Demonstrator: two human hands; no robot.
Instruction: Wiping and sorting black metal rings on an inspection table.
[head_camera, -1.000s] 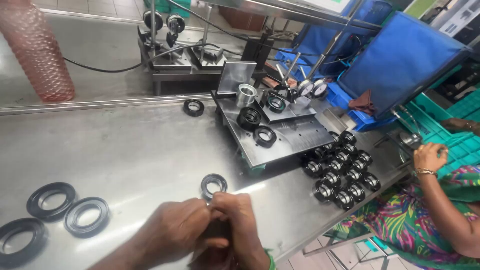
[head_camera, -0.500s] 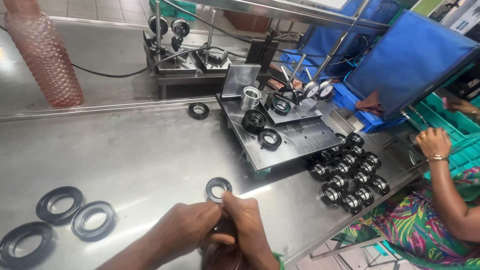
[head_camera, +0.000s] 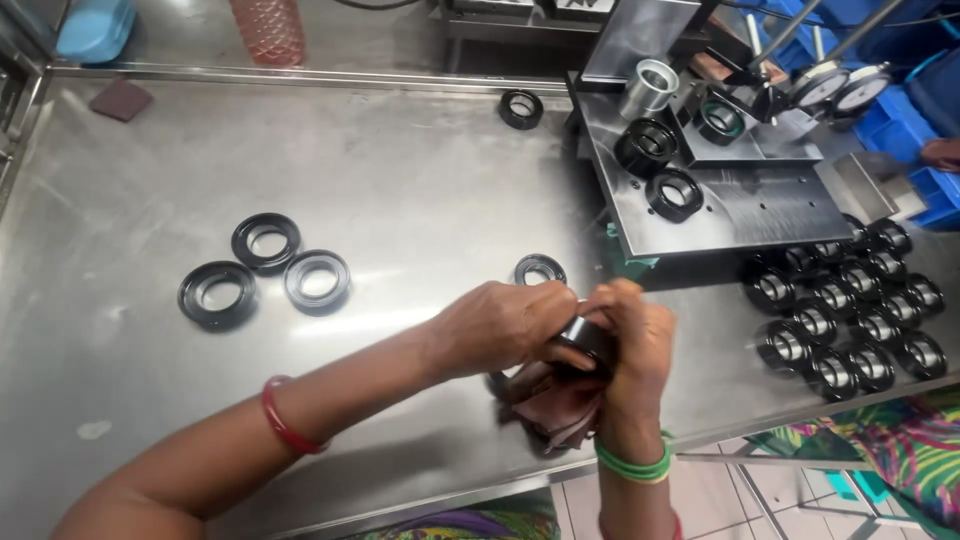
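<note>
1. Hands meet just above the near edge of the brushed steel worktable (head_camera: 420, 190): the left hand (head_camera: 505, 325) and the right hand (head_camera: 630, 340) both close their fingers around a small black metal ring with a shiny bore (head_camera: 588, 340), with a crumpled maroon cloth (head_camera: 555, 410) bunched beneath it.
2. Judging by its look, that ring is rigid, dense for its size and possibly oily, so its outer rim, pinched through the cloth, seems the safest hold.
3. Just beyond the ring lies a single flat black seal (head_camera: 540, 270); well to the ring's left sit three larger black rubber seals (head_camera: 265, 270).
4. Right of the ring stand rows of black bearing-like rings (head_camera: 850, 320).
5. Farthest beyond the ring, a tilted steel fixture plate (head_camera: 740, 205) carries more rings.
</note>
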